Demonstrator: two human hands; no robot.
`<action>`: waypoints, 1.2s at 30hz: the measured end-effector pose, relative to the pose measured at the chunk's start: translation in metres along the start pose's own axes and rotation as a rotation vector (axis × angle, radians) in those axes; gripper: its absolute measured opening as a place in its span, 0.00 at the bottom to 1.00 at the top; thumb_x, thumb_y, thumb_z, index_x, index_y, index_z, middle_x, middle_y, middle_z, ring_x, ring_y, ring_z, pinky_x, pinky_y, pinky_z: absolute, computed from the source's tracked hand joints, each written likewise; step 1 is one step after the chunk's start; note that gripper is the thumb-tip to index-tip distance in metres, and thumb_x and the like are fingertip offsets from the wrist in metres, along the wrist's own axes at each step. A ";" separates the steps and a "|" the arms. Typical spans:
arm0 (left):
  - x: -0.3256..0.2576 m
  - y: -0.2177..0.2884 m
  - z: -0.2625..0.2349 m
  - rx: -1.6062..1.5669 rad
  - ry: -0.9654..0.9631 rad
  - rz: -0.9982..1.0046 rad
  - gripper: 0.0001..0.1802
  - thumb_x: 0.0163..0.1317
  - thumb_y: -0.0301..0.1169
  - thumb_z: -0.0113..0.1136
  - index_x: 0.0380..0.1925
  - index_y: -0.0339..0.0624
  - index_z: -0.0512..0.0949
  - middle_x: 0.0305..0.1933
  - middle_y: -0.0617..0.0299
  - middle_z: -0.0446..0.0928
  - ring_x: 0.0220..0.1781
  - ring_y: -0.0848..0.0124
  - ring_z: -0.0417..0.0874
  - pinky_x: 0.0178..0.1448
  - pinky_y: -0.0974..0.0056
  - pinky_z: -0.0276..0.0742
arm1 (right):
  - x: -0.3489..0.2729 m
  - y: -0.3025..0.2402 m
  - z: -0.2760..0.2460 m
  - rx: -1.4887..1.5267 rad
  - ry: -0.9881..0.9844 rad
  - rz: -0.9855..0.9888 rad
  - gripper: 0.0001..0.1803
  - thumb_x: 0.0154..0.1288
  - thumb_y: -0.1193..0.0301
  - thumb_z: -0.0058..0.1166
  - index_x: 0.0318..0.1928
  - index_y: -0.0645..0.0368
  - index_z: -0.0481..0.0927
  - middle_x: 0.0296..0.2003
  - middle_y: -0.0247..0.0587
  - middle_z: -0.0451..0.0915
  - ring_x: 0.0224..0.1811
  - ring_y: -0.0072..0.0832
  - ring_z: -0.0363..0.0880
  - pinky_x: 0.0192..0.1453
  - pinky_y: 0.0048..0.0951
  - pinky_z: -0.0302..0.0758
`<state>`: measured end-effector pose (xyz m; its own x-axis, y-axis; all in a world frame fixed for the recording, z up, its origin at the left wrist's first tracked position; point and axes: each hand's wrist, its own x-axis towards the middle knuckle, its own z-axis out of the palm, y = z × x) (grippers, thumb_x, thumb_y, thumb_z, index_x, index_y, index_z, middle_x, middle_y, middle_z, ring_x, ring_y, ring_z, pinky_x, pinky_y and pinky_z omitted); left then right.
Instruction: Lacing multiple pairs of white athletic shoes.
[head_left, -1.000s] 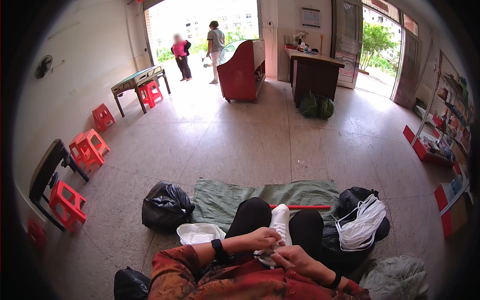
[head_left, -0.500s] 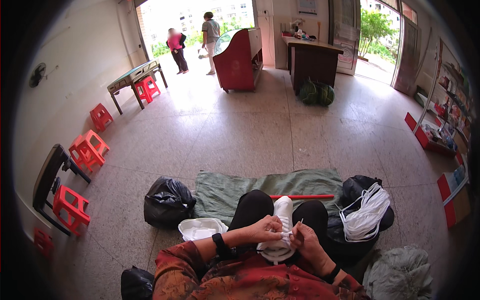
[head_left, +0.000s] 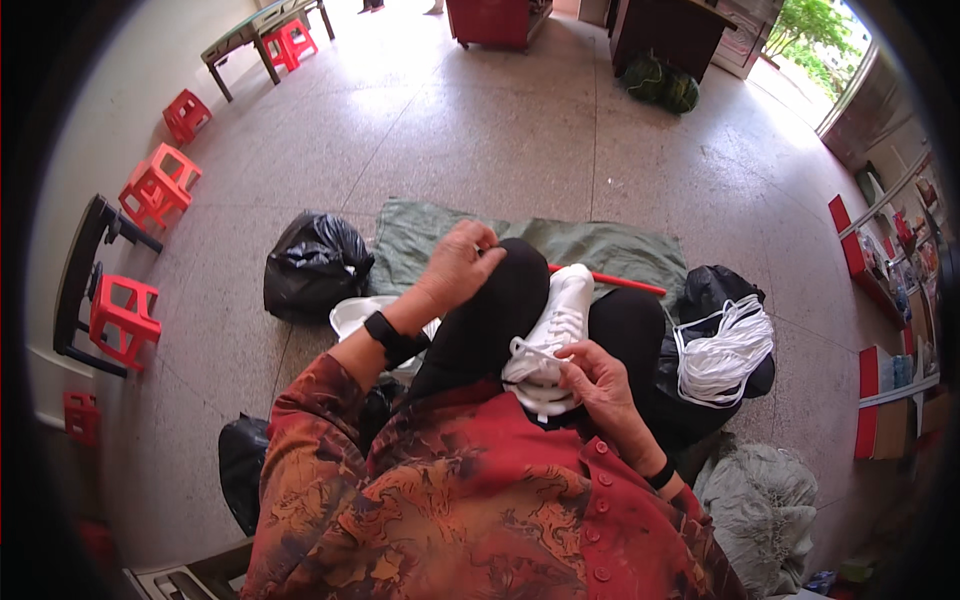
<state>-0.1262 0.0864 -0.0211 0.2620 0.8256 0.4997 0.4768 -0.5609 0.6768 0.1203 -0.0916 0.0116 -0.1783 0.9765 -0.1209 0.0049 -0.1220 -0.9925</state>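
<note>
A white lace-up sneaker [head_left: 560,322] rests between my knees, its toe pointing away from me. My right hand [head_left: 603,388] is at the sneaker's opening, thumb and forefinger pinched on a white shoelace [head_left: 532,348] that loops over the tongue. Raised over my left knee, apart from the sneaker, is my left hand [head_left: 460,265]. Its fingers are bent in toward the thumb; whether anything small is between them is hidden. A bundle of white shoelaces [head_left: 728,352] lies on a black bag to the right.
Beyond my knees a green cloth [head_left: 420,235] is spread, with a red rod [head_left: 630,284] on it. A black plastic bag [head_left: 315,265] and a white tray [head_left: 350,315] are on the left. A greyish sack [head_left: 760,510] sits at lower right. Red stools [head_left: 125,320] line the left wall.
My left hand has left the sneaker and moved up and left over the knee. My right hand stays at the laces. The view has tilted downward.
</note>
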 end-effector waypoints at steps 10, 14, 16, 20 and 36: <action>-0.234 -0.144 -0.135 -0.088 0.314 -1.503 0.36 0.51 0.60 0.70 0.29 0.30 0.80 0.28 0.45 0.82 0.29 0.61 0.85 0.30 0.57 0.80 | -0.016 0.010 0.007 0.001 0.054 0.094 0.06 0.72 0.72 0.55 0.42 0.63 0.80 0.23 0.26 0.75 0.25 0.10 0.69 0.27 0.14 0.62; -0.225 -0.150 -0.111 0.155 0.158 -1.155 0.26 0.61 0.47 0.62 0.25 0.27 0.81 0.20 0.47 0.80 0.31 0.63 0.87 0.31 0.57 0.79 | -0.022 0.013 0.012 -0.098 0.086 0.208 0.06 0.71 0.73 0.55 0.40 0.63 0.80 0.22 0.25 0.74 0.22 0.10 0.68 0.26 0.15 0.63; -0.201 -0.137 -0.105 0.412 0.209 -0.929 0.21 0.61 0.40 0.60 0.25 0.29 0.81 0.22 0.44 0.80 0.27 0.58 0.86 0.34 0.56 0.78 | -0.024 0.013 0.016 -0.135 0.044 0.184 0.06 0.71 0.72 0.56 0.40 0.63 0.80 0.22 0.25 0.74 0.22 0.10 0.68 0.25 0.15 0.63; -0.150 -0.077 -0.118 0.222 0.457 -0.763 0.20 0.64 0.37 0.58 0.21 0.30 0.78 0.19 0.46 0.77 0.20 0.62 0.79 0.30 0.57 0.73 | -0.025 0.003 0.021 -0.195 -0.039 0.158 0.07 0.71 0.73 0.55 0.38 0.65 0.80 0.22 0.26 0.75 0.23 0.10 0.70 0.27 0.16 0.67; -0.045 0.138 -0.098 -0.088 0.254 -0.026 0.12 0.67 0.25 0.57 0.24 0.38 0.69 0.22 0.66 0.64 0.23 0.78 0.62 0.27 0.68 0.59 | 0.066 -0.025 0.114 -0.749 -0.274 -1.068 0.13 0.55 0.68 0.62 0.37 0.58 0.73 0.30 0.47 0.71 0.35 0.47 0.70 0.47 0.45 0.69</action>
<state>-0.1546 -0.0336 0.1028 0.0267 0.8042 0.5938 0.4028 -0.5523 0.7298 -0.0036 -0.0441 0.0307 -0.6239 0.4530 0.6368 0.2601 0.8888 -0.3774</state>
